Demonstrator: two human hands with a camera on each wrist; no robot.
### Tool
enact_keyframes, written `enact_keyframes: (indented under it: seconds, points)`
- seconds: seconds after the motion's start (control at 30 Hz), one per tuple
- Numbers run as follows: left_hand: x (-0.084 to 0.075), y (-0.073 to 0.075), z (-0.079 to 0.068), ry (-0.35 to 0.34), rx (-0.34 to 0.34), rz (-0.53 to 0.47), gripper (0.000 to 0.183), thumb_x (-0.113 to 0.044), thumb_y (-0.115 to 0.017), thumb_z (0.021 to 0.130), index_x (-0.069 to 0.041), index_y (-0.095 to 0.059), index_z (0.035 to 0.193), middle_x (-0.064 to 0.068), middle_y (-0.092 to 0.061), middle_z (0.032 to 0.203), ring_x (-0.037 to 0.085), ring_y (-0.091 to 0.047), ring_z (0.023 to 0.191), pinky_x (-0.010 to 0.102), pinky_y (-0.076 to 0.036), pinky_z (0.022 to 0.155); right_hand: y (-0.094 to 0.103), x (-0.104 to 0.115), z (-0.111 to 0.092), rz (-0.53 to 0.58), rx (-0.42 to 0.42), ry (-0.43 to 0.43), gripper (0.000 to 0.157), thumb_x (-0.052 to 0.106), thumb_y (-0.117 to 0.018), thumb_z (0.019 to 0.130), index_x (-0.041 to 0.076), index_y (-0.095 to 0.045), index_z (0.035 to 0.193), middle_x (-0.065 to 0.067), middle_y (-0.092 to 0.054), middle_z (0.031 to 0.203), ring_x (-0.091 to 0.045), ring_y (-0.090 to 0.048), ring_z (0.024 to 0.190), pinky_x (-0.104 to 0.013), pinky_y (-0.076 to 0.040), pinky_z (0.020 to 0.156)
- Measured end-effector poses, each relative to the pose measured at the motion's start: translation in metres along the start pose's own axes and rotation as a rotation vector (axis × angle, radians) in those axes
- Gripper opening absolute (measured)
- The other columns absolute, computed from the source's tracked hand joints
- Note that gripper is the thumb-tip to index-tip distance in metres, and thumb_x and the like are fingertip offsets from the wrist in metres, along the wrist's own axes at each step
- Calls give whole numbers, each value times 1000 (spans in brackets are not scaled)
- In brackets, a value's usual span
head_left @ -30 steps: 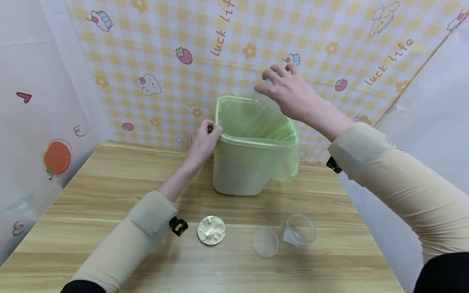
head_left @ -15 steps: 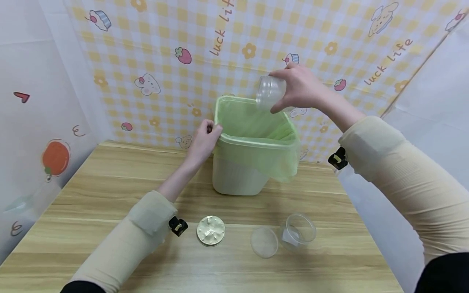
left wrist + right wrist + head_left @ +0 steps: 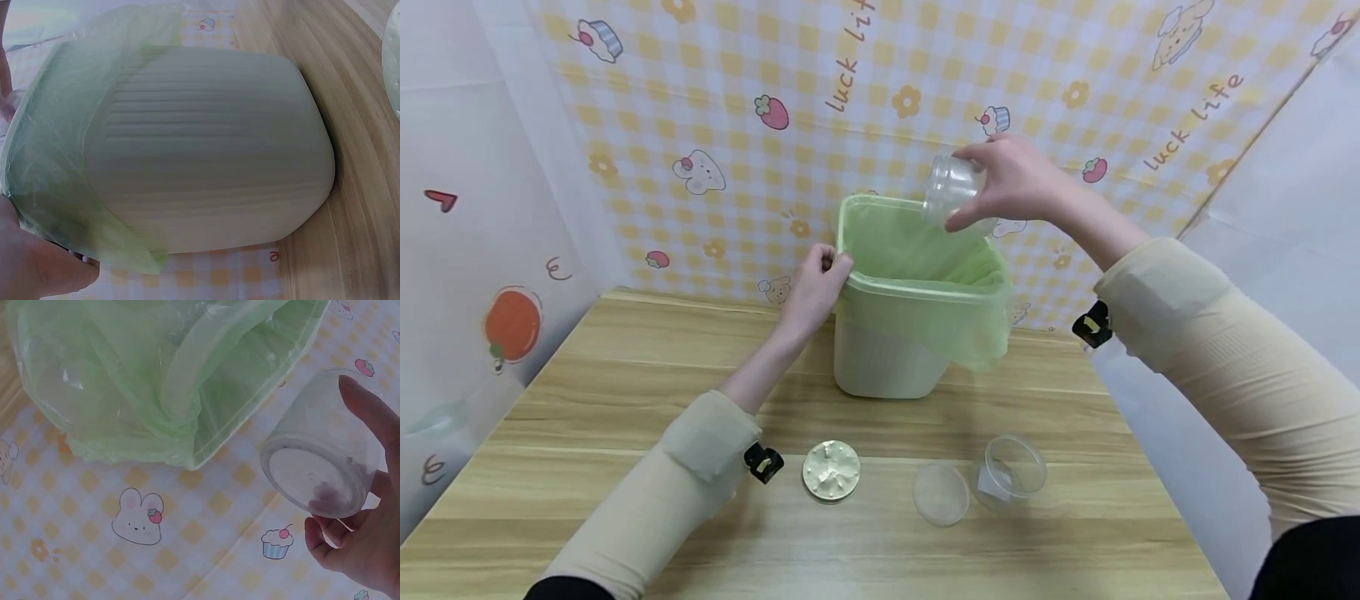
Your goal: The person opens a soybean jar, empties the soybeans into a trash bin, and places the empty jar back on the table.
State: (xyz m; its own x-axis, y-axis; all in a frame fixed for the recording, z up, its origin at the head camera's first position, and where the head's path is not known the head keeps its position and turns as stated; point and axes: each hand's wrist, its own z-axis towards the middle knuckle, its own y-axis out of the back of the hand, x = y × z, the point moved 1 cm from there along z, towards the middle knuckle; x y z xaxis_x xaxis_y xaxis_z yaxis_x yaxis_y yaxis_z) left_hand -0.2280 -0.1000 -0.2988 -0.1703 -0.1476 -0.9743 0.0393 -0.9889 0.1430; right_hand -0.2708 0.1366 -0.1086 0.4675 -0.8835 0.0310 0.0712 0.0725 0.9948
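Note:
A pale trash bin point(image 3: 887, 358) stands at the back of the table, lined with a thin green bag point(image 3: 962, 321) folded over its rim. My left hand point(image 3: 814, 287) grips the bin's left rim and the bag there, thumb outside; the left wrist view shows this hand point(image 3: 40, 265) at the lower left. Above the bin's right rear rim, my right hand point(image 3: 1018, 183) holds a clear plastic jar point(image 3: 949, 187), tilted on its side toward the bin's opening. In the right wrist view thumb and fingers go round the jar point(image 3: 312, 444); no contents can be made out.
Nearer on the wooden table point(image 3: 737, 533) lie a silvery round lid point(image 3: 831, 472), a clear flat disc point(image 3: 941, 496) and a clear open container point(image 3: 1015, 471) with something whitish in it. A checked cloth backdrop point(image 3: 730, 100) hangs right behind the bin.
My right hand has turned over from palm down to a sideways hold, bringing the jar into plain sight, tilted over the bin. My left hand has stayed on the rim.

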Motion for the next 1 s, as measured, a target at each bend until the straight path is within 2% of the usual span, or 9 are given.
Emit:
enact_keyframes:
  seconds: [0.17, 0.37, 0.63, 0.77, 0.83, 0.9, 1.0]
  points:
    - [0, 0, 0, -4, -3, 1, 23, -32, -51, 99, -11, -49, 109, 1, -45, 92, 17, -43, 82, 28, -40, 72, -5, 2, -1, -76, -43, 10, 95, 44, -92, 68, 13, -53, 149, -24, -56, 134, -39, -49, 117, -54, -45, 96]
    - [0, 0, 0, -8, 2, -4, 22, -32, -51, 99, -12, -49, 108, 0, -45, 92, 17, -44, 82, 28, -40, 72, -9, 5, -4, -161, -73, 31, 95, 36, -93, 67, 13, -52, 150, -24, -50, 137, -42, -42, 121, -56, -39, 102]
    - [0, 1, 0, -3, -1, -5, 24, -33, -51, 98, -12, -48, 108, 1, -45, 94, 18, -44, 85, 30, -41, 75, -20, 14, -8, -491, -191, 289, 89, 12, -96, 64, 13, -55, 144, -25, -49, 140, -47, -40, 131, -68, -37, 102]
    - [0, 2, 0, -5, 0, -2, 24, -33, -51, 98, -12, -49, 109, 1, -46, 93, 18, -44, 84, 30, -41, 74, -24, 17, -9, -565, -213, 347, 87, 10, -96, 65, 14, -56, 142, -24, -50, 139, -46, -41, 131, -68, -38, 102]
    - [0, 2, 0, -6, 1, 1, 24, -33, -51, 98, -11, -49, 109, 1, -46, 93, 18, -44, 83, 29, -41, 73, -25, 18, -9, -592, -223, 359, 76, 2, -88, 73, 13, -56, 141, -24, -50, 138, -45, -42, 130, -67, -39, 102]
    - [0, 1, 0, -7, 1, 5, 24, -33, -51, 98, -11, -49, 109, 1, -45, 93, 18, -44, 83, 29, -40, 72, -26, 18, -10, -599, -225, 361, 74, 1, -87, 74, 12, -57, 141, -24, -51, 138, -45, -42, 130, -67, -39, 102]
    - [-1, 1, 0, -7, 3, 4, 23, -33, -50, 98, -12, -48, 108, 1, -45, 92, 18, -43, 82, 29, -40, 71, -27, 18, -10, -627, -243, 357, 63, -8, -76, 80, 11, -58, 138, -24, -52, 136, -45, -43, 129, -66, -39, 102]
